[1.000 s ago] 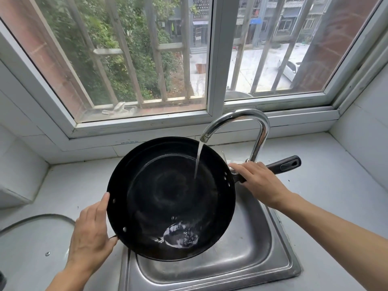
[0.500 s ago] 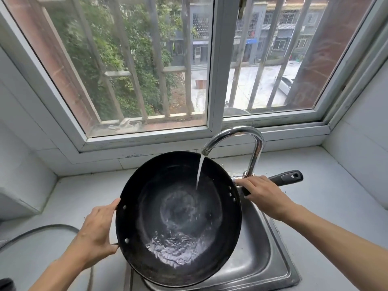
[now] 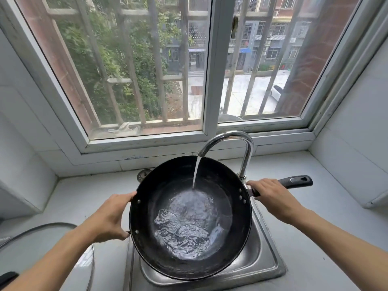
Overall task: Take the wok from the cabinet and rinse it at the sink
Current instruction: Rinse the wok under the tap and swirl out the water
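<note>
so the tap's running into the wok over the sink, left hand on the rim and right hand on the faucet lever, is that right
Not quite. The head view shows the right hand gripping the wok's long black handle, not a faucet lever. The rest holds: water runs from the tap into it over the sink, left hand on the rim.

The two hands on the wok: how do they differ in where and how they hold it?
The left hand grips the wok at its rim side, by a small side handle that the hand hides; the right hand grips the long black handle. The left hand lies nearer to the camera and lower in the picture; the right hand lies farther off, beside the faucet. Both curl round the wok and hold it under the water.
</note>
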Action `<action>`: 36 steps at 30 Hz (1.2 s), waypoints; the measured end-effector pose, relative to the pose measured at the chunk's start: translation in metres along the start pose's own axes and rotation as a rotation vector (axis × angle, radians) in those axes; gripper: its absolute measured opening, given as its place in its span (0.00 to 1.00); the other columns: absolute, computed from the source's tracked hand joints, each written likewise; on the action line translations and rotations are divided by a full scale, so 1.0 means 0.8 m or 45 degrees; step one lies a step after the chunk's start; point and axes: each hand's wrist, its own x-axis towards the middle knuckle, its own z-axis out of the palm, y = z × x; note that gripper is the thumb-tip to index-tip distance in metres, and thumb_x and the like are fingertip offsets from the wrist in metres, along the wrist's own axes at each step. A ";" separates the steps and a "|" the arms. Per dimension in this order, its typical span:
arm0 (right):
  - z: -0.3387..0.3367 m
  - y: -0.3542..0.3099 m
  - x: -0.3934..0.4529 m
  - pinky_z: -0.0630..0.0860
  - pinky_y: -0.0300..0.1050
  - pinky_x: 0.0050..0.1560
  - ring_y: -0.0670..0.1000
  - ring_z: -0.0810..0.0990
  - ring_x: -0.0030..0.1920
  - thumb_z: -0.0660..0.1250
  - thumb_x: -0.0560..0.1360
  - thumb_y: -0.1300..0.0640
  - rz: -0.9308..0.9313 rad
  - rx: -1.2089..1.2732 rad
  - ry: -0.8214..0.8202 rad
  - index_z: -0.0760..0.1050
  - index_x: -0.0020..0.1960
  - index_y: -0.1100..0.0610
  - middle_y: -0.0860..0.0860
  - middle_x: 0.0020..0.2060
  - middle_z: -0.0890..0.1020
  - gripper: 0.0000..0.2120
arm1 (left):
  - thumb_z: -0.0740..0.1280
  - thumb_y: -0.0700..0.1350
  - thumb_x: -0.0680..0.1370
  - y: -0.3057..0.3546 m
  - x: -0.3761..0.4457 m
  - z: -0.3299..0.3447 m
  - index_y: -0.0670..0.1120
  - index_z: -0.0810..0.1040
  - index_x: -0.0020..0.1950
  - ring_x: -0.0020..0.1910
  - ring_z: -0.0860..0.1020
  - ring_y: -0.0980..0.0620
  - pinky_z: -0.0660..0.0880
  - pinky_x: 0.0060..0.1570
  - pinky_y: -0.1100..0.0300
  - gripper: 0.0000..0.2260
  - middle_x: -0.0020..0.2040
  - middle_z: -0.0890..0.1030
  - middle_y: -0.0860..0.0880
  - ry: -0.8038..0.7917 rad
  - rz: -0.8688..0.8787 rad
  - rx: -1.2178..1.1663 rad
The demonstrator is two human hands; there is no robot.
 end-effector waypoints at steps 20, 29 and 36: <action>0.103 -0.018 -0.057 0.64 0.41 0.63 0.50 0.71 0.62 0.65 0.78 0.54 0.183 0.164 -0.405 0.64 0.72 0.49 0.46 0.63 0.76 0.24 | 0.73 0.56 0.55 -0.032 0.005 0.063 0.54 0.58 0.78 0.61 0.66 0.54 0.68 0.64 0.60 0.52 0.66 0.71 0.55 -0.329 -0.121 0.065; 0.124 -0.025 -0.052 0.67 0.42 0.60 0.50 0.74 0.58 0.69 0.74 0.57 0.257 0.279 -0.459 0.68 0.68 0.48 0.44 0.57 0.79 0.24 | 0.73 0.58 0.55 -0.041 -0.007 0.075 0.55 0.57 0.78 0.61 0.66 0.55 0.70 0.64 0.57 0.53 0.65 0.71 0.56 -0.366 -0.194 0.067; 0.129 -0.024 -0.048 0.68 0.42 0.56 0.50 0.75 0.55 0.71 0.72 0.57 0.351 0.335 -0.490 0.70 0.65 0.45 0.44 0.53 0.80 0.24 | 0.73 0.60 0.57 -0.039 -0.009 0.076 0.54 0.54 0.79 0.64 0.65 0.56 0.66 0.66 0.60 0.53 0.69 0.70 0.56 -0.387 -0.224 0.123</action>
